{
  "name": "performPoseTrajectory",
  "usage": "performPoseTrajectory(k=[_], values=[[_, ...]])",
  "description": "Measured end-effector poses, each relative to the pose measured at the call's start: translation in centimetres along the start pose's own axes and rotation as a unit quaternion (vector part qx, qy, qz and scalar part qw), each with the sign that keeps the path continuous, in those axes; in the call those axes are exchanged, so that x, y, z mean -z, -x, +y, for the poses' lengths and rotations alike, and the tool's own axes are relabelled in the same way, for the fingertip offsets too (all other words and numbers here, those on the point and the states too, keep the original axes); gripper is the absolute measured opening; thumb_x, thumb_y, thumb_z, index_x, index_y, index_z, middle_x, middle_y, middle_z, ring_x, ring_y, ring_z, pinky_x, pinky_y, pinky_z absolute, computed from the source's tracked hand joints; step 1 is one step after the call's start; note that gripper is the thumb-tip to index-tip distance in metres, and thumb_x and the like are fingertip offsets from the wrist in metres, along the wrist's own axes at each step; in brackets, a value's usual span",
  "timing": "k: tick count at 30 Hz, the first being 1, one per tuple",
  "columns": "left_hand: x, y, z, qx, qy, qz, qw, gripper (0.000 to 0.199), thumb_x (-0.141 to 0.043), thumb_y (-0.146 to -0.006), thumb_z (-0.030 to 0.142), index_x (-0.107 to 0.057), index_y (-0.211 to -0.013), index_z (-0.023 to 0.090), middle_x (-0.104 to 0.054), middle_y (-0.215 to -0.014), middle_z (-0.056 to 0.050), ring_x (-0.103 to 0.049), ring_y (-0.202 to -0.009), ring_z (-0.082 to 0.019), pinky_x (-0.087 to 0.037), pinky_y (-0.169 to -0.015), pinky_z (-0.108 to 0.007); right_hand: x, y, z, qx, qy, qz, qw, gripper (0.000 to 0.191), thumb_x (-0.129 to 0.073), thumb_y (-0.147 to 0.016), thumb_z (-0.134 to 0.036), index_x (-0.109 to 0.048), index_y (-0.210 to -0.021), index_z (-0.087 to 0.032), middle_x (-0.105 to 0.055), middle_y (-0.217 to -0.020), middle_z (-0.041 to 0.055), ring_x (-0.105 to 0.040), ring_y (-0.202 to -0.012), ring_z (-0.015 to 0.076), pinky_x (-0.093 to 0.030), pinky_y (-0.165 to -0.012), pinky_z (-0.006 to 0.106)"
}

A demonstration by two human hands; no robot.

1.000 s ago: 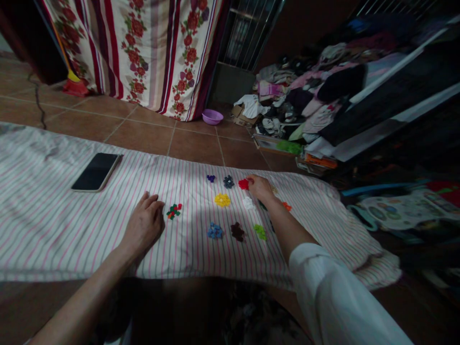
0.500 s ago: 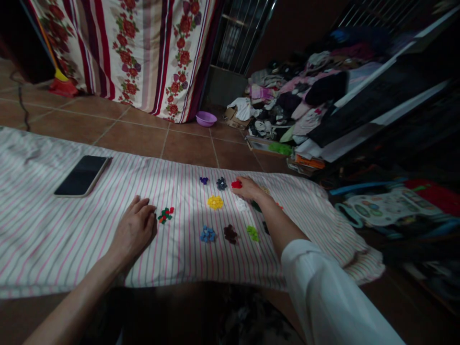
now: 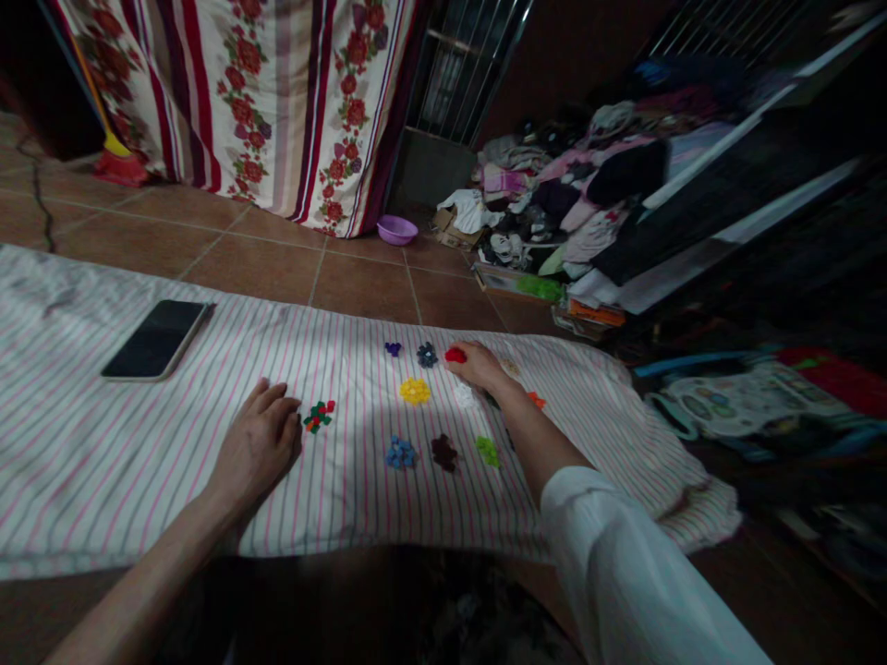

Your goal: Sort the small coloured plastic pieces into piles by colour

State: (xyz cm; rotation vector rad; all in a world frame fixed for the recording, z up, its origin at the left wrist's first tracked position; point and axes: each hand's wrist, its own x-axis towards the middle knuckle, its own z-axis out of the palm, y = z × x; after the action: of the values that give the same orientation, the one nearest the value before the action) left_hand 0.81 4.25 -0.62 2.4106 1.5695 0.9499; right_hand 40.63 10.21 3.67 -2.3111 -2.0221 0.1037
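Note:
My left hand (image 3: 258, 436) lies palm down on the striped cloth, its fingers stretched and slightly bent, holding nothing. Just right of its fingertips is a mixed heap of small green, red and orange pieces (image 3: 319, 417). My right hand (image 3: 478, 366) reaches to the far side of the cloth, fingertips closed at the small red pieces (image 3: 455, 355). Around it are heaps of dark grey pieces (image 3: 426, 355), white pieces (image 3: 464, 395) and beige pieces (image 3: 510, 367). Nearer me are yellow pieces (image 3: 415, 391), blue pieces (image 3: 400, 453), brown pieces (image 3: 444, 453) and lime green pieces (image 3: 488, 451). My right forearm partly hides darker heaps.
A phone (image 3: 158, 340) lies at the left on the striped cloth (image 3: 333, 499). Purple pieces (image 3: 394, 349) sit near its far edge, orange pieces (image 3: 536, 400) beyond my forearm. On the tiled floor stand a purple basin (image 3: 397, 230), a broom (image 3: 120, 164) and a clothes pile (image 3: 554, 185).
My right hand has shifted very slightly at the red pieces, and its forearm a little left, showing more of the orange pieces. My left hand stays in place.

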Motion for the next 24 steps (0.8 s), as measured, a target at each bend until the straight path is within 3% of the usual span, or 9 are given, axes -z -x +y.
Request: performPoseTrajectory(k=[8,13,24], values=[[-0.09,0.12,-0.16,-0.006,-0.011,-0.003,1.0,0.035,-0.038,-0.089,0.029,-0.068,-0.098,0.014,-0.065,-0.119,-0.014,-0.05,-0.126,-0.031,-0.046,-0.104,-0.056,-0.41,-0.11,0.58,0.018,-0.012,0.014,1.0,0.044,-0.068,-0.077,-0.029,-0.065,-0.12,-0.017,-0.067,-0.112,0.0122,-0.062,-0.101,0.0226,-0.045,-0.087,0.028],[-0.33,0.17,-0.28,-0.007,-0.018,0.007,1.0,0.032,-0.04,-0.088,0.028,-0.068,-0.097,0.016,-0.065,-0.119,-0.013,-0.05,-0.126,-0.031,-0.046,-0.104,-0.055,-0.56,-0.21,0.88,0.054,-0.015,0.006,0.998,0.036,-0.065,-0.079,-0.027,-0.068,-0.114,-0.017,-0.067,-0.11,0.0108,-0.062,-0.101,0.0218,-0.045,-0.089,0.028],[-0.16,0.14,-0.29,-0.011,-0.018,-0.016,1.0,0.035,-0.037,-0.09,0.029,-0.067,-0.098,0.013,-0.063,-0.121,-0.016,-0.049,-0.126,-0.031,-0.043,-0.107,-0.055,-0.88,-0.24,0.93,0.022,-0.027,0.028,0.999,0.045,-0.069,-0.077,-0.031,-0.065,-0.12,-0.017,-0.068,-0.112,0.0121,-0.063,-0.101,0.0237,-0.046,-0.089,0.03]])
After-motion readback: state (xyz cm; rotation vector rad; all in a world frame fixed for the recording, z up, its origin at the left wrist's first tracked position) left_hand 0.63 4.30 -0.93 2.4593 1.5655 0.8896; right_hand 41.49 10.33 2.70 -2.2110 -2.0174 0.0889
